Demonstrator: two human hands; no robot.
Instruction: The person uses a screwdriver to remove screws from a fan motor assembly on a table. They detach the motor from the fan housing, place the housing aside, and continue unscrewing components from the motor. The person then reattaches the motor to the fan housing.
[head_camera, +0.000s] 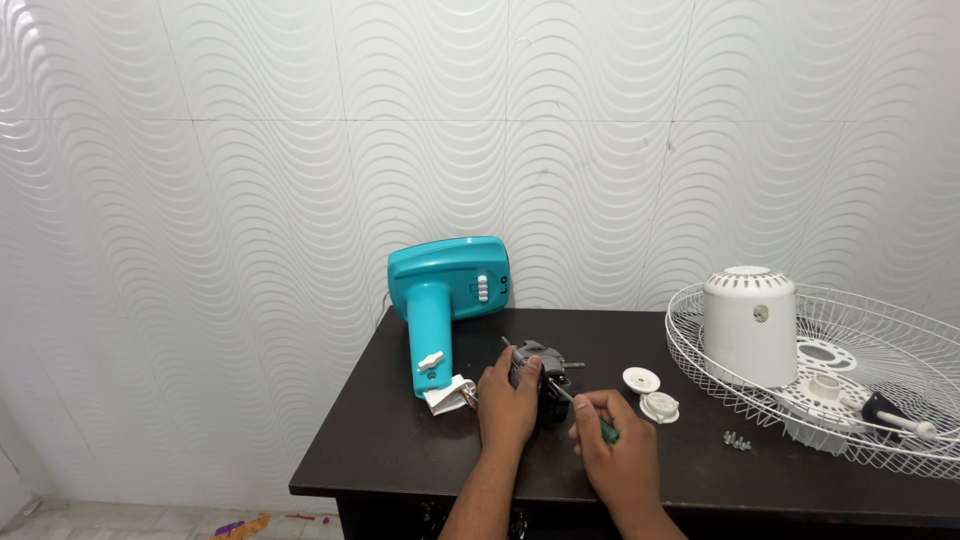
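A small grey and black fan motor (541, 362) lies on the dark brown table (400, 440). My left hand (508, 403) rests over its left side and grips it. Beside it, my right hand (615, 450) holds a green-handled screwdriver (590, 415), whose tip points up-left at the motor. A teal fan base with a stem (445, 300) lies just left of the motor, with a white bracket (447, 394) at the stem's end.
Two white round plastic caps (650, 393) sit right of my hands. A white wire fan guard (880, 380) lies at the right, holding a white motor cover (750, 325) and another tool (895, 415). Small screws (736, 440) lie near the guard. A wavy white tiled wall stands behind.
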